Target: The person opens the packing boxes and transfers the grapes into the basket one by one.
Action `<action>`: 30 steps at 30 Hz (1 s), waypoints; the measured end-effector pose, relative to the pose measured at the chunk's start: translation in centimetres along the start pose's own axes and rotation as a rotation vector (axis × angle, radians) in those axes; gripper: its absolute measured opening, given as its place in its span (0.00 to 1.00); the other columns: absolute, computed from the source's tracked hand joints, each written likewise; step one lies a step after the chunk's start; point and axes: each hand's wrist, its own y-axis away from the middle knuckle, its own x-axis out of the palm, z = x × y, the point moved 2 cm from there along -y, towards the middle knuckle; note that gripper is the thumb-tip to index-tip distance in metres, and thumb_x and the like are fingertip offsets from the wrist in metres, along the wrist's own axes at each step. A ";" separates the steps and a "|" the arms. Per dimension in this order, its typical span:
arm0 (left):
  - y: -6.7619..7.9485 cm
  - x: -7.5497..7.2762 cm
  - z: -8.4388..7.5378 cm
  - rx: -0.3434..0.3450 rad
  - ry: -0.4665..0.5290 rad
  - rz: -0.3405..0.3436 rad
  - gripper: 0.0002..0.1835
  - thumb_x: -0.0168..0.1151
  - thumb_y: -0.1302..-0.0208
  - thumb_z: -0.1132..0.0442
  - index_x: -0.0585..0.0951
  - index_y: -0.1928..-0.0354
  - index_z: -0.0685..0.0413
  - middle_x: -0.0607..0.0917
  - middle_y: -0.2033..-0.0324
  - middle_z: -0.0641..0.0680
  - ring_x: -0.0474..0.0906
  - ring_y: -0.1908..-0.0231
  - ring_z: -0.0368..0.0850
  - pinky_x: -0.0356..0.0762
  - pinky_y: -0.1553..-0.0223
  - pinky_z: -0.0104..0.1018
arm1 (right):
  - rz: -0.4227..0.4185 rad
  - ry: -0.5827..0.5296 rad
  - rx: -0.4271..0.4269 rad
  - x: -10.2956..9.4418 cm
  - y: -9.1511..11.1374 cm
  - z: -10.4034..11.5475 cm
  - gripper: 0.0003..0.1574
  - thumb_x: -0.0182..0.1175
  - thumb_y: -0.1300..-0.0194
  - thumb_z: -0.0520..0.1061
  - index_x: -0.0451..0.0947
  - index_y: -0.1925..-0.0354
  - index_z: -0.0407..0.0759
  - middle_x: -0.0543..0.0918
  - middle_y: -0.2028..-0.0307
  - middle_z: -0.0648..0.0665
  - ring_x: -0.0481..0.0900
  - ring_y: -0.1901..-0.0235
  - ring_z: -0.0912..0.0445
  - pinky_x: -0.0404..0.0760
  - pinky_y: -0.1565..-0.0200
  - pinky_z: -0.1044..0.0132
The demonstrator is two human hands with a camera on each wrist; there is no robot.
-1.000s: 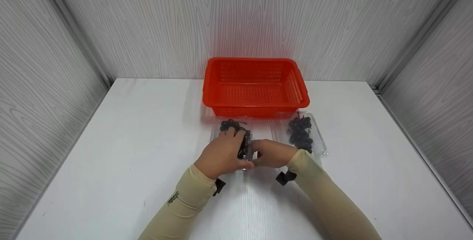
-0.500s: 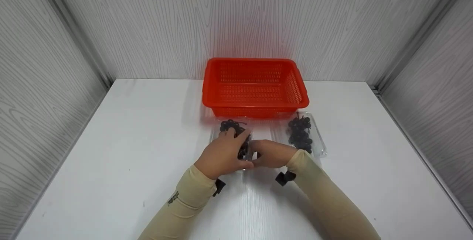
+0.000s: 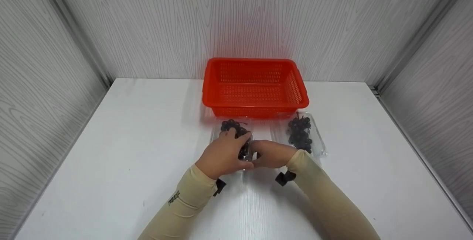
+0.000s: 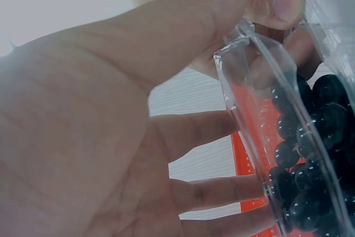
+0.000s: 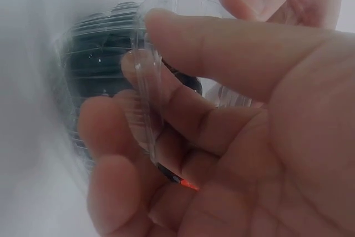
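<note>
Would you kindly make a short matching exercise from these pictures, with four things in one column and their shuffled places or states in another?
Things
1. Basket
2. Left hand
3. Right hand
4. Right grape bunch

Places or states
A. Pinching a clear plastic edge
B. In the right pack
C. Red, beyond both packs
D. Reaching over the left pack

Right pairs: 1-C, 2-D, 3-A, 4-B

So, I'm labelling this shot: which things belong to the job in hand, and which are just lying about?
In the job, apparently: clear plastic box; dark grapes inside; left hand; right hand.

Lying about, not held: second plastic box; grape bunch in that; red plastic basket (possibly for later).
</note>
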 end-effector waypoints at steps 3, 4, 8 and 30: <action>0.0 0.0 0.0 0.001 -0.002 0.000 0.46 0.78 0.44 0.42 0.72 0.25 0.49 0.77 0.39 0.67 0.76 0.40 0.66 0.79 0.40 0.57 | 0.003 -0.001 0.008 0.0 0.0 0.0 0.14 0.70 0.33 0.43 0.85 0.49 0.46 0.86 0.57 0.52 0.82 0.54 0.54 0.80 0.43 0.51; 0.0 -0.1 0.0 -0.001 -0.003 0.002 0.46 0.78 0.44 0.42 0.72 0.25 0.49 0.77 0.39 0.67 0.76 0.40 0.66 0.79 0.40 0.57 | 0.003 -0.001 0.012 0.0 0.0 0.0 0.14 0.70 0.33 0.43 0.85 0.49 0.47 0.86 0.57 0.52 0.82 0.54 0.54 0.80 0.43 0.52; 0.0 -0.1 0.0 0.002 -0.008 0.001 0.46 0.78 0.44 0.42 0.72 0.26 0.49 0.77 0.40 0.67 0.77 0.41 0.66 0.80 0.40 0.57 | 0.011 -0.003 0.026 -0.1 0.0 0.0 0.15 0.70 0.33 0.43 0.85 0.48 0.47 0.86 0.57 0.53 0.82 0.54 0.54 0.80 0.42 0.53; 0.2 -0.2 -0.2 -0.003 0.015 0.009 0.44 0.77 0.42 0.45 0.72 0.26 0.49 0.77 0.40 0.67 0.76 0.40 0.64 0.80 0.42 0.57 | 0.002 -0.001 -0.007 0.1 0.0 0.0 0.11 0.67 0.31 0.42 0.85 0.51 0.43 0.85 0.57 0.51 0.82 0.57 0.55 0.82 0.45 0.53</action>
